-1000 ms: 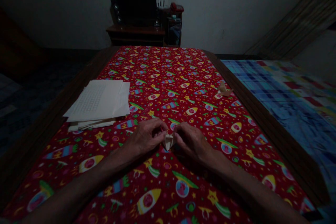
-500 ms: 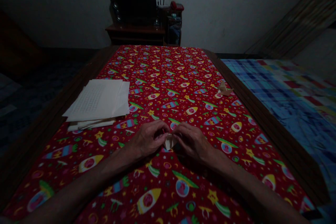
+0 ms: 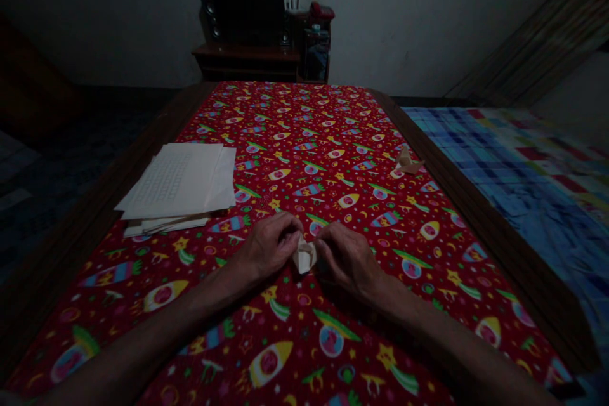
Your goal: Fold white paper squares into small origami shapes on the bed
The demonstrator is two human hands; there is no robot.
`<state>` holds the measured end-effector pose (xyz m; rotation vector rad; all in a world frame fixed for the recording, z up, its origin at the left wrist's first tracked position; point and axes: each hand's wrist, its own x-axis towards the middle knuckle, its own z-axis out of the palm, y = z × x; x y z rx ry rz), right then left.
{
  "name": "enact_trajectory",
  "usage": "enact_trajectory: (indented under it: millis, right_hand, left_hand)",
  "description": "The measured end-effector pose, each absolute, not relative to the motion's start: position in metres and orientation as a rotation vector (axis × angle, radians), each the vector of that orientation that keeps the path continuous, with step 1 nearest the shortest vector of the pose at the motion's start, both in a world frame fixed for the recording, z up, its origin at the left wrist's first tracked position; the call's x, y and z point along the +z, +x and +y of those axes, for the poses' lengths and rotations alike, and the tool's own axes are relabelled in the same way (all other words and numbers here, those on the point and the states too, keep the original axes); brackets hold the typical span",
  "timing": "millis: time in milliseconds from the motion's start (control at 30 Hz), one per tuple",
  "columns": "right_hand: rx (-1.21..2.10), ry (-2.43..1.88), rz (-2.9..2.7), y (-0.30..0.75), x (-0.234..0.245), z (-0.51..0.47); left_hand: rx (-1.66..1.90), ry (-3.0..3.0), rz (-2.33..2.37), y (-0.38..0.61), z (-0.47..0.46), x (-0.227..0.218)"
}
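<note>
A small folded piece of pale paper [image 3: 304,258] sits between my two hands, just above the red patterned tablecloth [image 3: 333,139]. My left hand [image 3: 269,245] pinches its left side with curled fingers. My right hand [image 3: 346,256] grips its right side, fingers closed. Both forearms rest on the cloth. Most of the paper is hidden by my fingers.
A stack of white sheets [image 3: 181,185] lies at the left of the table. A finished folded paper figure [image 3: 406,162] rests near the right edge. A checked blue mat [image 3: 514,165] lies to the right. A dark desk with a monitor [image 3: 247,9] stands against the far wall.
My hands stay in place on the folded paper. The fingers have shifted slightly and the paper shows a little more between them.
</note>
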<state>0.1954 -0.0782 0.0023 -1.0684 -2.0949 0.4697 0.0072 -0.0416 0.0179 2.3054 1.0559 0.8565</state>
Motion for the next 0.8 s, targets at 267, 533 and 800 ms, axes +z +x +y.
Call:
enact_trajectory:
  millis: [267, 533, 800]
  right_hand:
    - [0.412, -1.081, -2.059, 0.194, 0.004, -0.078]
    - [0.278, -1.02, -2.127, 0.196, -0.006, -0.076]
    - [0.296, -1.029, -2.155, 0.205, -0.009, -0.073]
  left_hand:
    - [0.847, 2.205, 1.154, 0.006, -0.043, 0.015]
    - [0.879, 2.274, 1.03, 0.006, -0.045, 0.018]
    - [0.746, 2.143, 0.934, 0.006, -0.046, 0.022]
